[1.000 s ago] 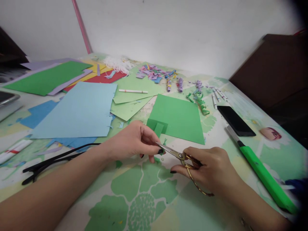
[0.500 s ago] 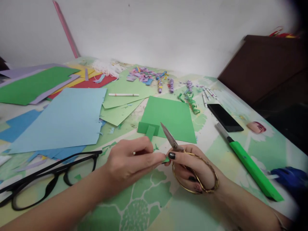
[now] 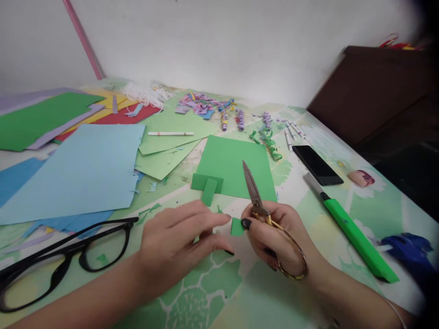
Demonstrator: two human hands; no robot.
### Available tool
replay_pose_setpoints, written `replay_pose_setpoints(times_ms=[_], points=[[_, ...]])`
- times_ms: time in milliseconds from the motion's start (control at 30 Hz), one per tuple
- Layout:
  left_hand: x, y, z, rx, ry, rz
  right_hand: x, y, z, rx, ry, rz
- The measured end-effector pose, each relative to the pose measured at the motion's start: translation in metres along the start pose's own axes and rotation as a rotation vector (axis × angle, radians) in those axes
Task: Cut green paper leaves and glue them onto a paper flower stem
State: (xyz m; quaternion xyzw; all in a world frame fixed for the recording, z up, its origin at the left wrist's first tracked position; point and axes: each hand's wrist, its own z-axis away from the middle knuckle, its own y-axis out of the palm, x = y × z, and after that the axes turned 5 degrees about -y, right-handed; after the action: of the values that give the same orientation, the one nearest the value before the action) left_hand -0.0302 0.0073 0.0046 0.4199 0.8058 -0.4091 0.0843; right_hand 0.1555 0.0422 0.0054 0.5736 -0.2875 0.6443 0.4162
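My right hand (image 3: 279,233) is closed round gold-handled scissors (image 3: 254,189), whose blades point up and away. A small green paper piece (image 3: 236,227) shows at its thumb and fingertips. My left hand (image 3: 183,235) is just left of that piece, thumb and forefinger apart, with nothing seen between them. Beyond the hands lies a green paper sheet (image 3: 236,164). On its near left corner rests a small green paper strip (image 3: 197,181), with another green strip (image 3: 209,192) crossing it.
Black glasses (image 3: 65,253) lie at the left, near a light blue sheet (image 3: 78,169). To the right are a green utility knife (image 3: 356,235), a black phone (image 3: 317,164) and a blue object (image 3: 406,249). Paper scraps (image 3: 197,104) and curled green strips (image 3: 270,144) lie farther back.
My left fingers have let go of the small green piece and spread apart, moving slightly left. The scissors have tipped more upright in my right hand. The whole view has shifted a little.
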Motion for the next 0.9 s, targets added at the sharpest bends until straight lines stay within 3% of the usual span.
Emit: replay_pose_setpoints(times_ms=[233,467,567,767,900], points=[[0.001,0.010,-0.001,0.012,-0.432,0.341,0.002,0.006,0.000,-0.160,-0.065,0.110],[0.006,0.011,-0.002,0.063,-0.858,0.611,-0.001,0.003,0.000,-0.182,-0.119,0.136],[0.005,0.013,-0.003,0.101,-0.897,0.640,0.001,0.004,0.000,-0.196,-0.114,0.154],[0.006,0.015,-0.004,0.179,-0.835,0.596,0.002,0.004,-0.002,-0.259,-0.101,0.155],[0.008,0.013,-0.004,0.134,-0.847,0.600,0.000,0.003,-0.002,-0.258,-0.119,0.151]])
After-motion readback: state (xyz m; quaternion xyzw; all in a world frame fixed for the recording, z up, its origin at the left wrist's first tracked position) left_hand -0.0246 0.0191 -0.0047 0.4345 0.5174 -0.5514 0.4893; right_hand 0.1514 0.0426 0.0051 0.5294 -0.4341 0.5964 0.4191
